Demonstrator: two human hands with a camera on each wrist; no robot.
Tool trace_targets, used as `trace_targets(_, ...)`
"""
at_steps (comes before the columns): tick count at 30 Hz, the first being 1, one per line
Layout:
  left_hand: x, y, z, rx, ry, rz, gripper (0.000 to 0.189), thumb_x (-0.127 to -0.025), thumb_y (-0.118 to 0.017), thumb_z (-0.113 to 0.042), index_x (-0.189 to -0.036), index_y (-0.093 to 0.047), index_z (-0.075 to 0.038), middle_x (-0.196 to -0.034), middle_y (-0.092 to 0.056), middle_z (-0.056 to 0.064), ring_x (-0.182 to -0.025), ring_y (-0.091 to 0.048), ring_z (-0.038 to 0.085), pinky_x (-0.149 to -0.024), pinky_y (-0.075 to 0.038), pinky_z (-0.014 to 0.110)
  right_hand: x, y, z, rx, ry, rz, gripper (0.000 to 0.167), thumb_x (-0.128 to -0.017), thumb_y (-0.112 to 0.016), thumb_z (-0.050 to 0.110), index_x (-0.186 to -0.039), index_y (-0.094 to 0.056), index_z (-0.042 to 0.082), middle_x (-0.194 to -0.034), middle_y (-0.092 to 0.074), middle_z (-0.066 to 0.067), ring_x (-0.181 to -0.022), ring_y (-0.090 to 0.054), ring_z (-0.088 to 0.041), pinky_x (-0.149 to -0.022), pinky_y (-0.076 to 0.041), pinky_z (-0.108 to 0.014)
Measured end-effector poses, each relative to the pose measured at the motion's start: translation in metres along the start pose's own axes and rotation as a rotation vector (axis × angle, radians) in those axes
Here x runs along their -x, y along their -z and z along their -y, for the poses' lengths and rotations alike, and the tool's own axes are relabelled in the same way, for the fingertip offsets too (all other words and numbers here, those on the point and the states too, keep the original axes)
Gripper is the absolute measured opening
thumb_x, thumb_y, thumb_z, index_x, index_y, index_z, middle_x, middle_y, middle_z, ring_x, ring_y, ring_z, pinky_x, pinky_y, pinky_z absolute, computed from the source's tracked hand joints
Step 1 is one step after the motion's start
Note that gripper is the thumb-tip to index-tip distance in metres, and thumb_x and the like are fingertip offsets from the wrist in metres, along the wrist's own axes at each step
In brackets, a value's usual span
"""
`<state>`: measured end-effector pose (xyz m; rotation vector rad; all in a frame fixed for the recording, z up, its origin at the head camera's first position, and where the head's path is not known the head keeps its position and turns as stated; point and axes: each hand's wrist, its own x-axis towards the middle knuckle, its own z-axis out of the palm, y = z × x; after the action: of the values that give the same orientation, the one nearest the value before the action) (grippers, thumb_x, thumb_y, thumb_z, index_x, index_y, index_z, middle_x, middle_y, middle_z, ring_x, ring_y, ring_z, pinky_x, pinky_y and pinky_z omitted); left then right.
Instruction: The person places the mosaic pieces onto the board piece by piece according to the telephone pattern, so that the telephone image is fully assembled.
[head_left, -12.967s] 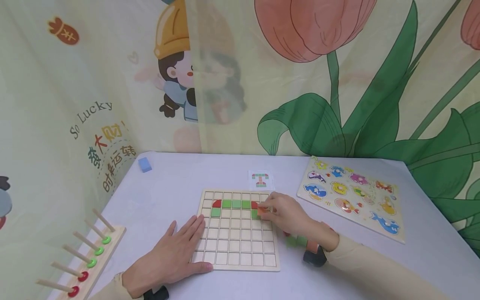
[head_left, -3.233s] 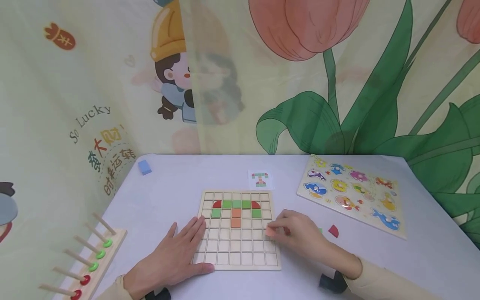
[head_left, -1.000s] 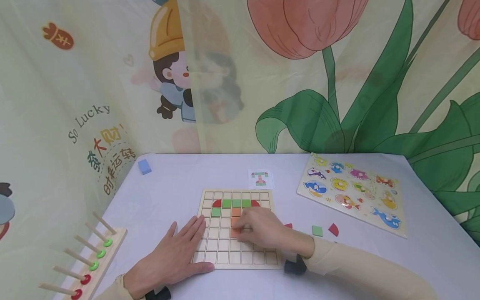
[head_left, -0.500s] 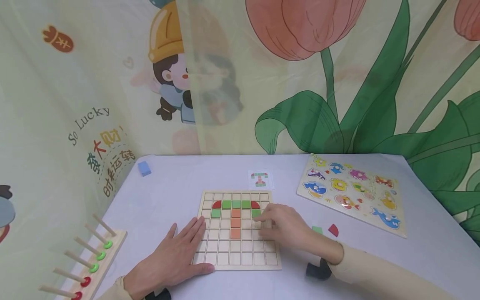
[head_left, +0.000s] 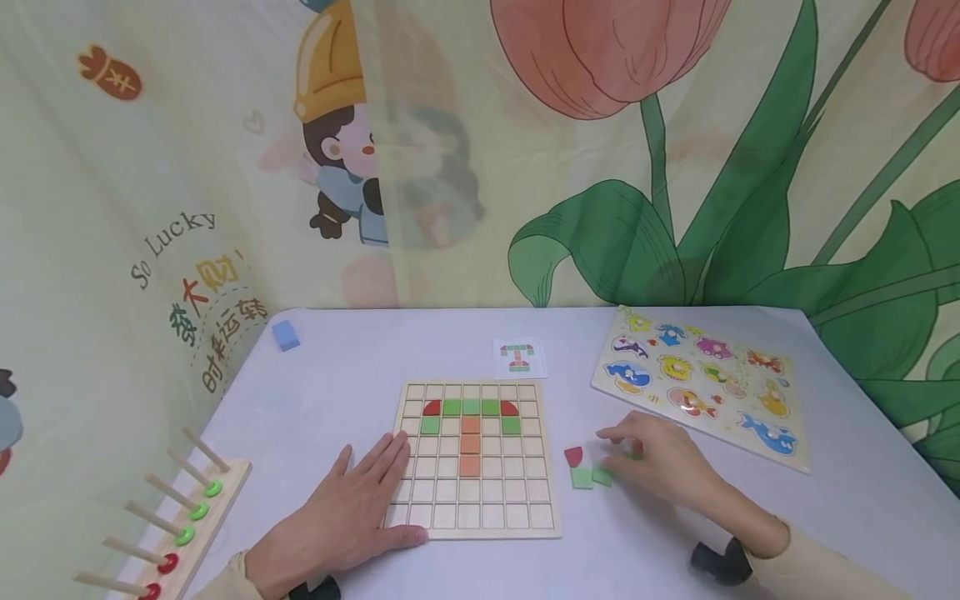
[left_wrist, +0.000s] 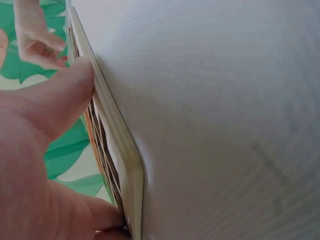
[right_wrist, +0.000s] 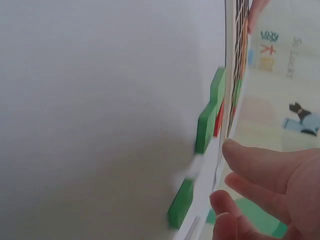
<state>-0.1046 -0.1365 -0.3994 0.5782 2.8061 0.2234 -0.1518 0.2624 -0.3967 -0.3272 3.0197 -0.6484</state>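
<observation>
My left hand [head_left: 337,500] rests flat on the left edge of a wooden grid board [head_left: 442,517], fingers straight; in the left wrist view its thumb [left_wrist: 70,100] lies along the board's side. Red quarter-round tiles [head_left: 432,407] and green square tiles [head_left: 471,407] fill a row near the top. Another green tile [head_left: 511,425] sits below each end, and a column of orange tiles [head_left: 470,445] runs down the middle. Right of the board, my right hand [head_left: 663,458] hovers over loose tiles, thumb and fingers apart, nothing between them. Under it lie green tiles [head_left: 582,478] and a red quarter-round tile [head_left: 573,457].
A small pattern card [head_left: 519,358] lies behind the board. An animal puzzle board [head_left: 697,383] stands at the back right, close to my right hand. A peg rack with rings [head_left: 183,533] is at front left, and a blue block [head_left: 286,336] at the far left corner.
A column of three orange tiles has come onto the board, the last set down by my right hand. That hand has since moved right to the loose tiles; my left hand has stayed.
</observation>
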Motion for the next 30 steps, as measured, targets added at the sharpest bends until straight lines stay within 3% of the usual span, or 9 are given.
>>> trace_targets(10, 0.0, 0.002, -0.001, -0.015, -0.006, -0.013, 0.111, -0.086, -0.054, -0.081, -0.161, -0.03, -0.002, -0.172, -0.023, 0.013, -0.16, -0.022, 0.032, -0.119, -0.021, 0.071, 0.022, 0.021, -0.042, 0.029, -0.115, -0.037, 0.039, -0.08, -0.088, 0.025, -0.114, -0.079, 0.01, -0.089, -0.073, 0.001, -0.075, -0.052, -0.015, -0.058, -0.041, -0.022)
trace_targets(17, 0.001, 0.003, -0.001, -0.019, -0.001, -0.013, 0.111, -0.086, -0.053, -0.082, -0.16, -0.03, -0.002, -0.172, -0.023, 0.012, -0.16, -0.022, 0.032, -0.119, -0.02, 0.072, 0.03, 0.021, -0.057, 0.019, -0.199, -0.029, 0.042, -0.079, -0.089, 0.024, -0.115, -0.078, 0.005, -0.097, -0.075, -0.008, -0.075, -0.054, -0.016, -0.057, -0.045, -0.021)
trace_targets(30, 0.0, 0.002, -0.002, -0.011, -0.004, -0.008, 0.111, -0.086, -0.055, -0.081, -0.16, -0.031, -0.001, -0.171, -0.024, 0.013, -0.159, -0.023, 0.032, -0.119, -0.02, 0.073, 0.022, 0.009, -0.053, 0.03, -0.1, -0.061, 0.033, -0.08, -0.088, 0.017, -0.112, -0.08, 0.008, -0.095, -0.076, -0.004, -0.072, -0.053, -0.013, -0.057, -0.046, -0.018)
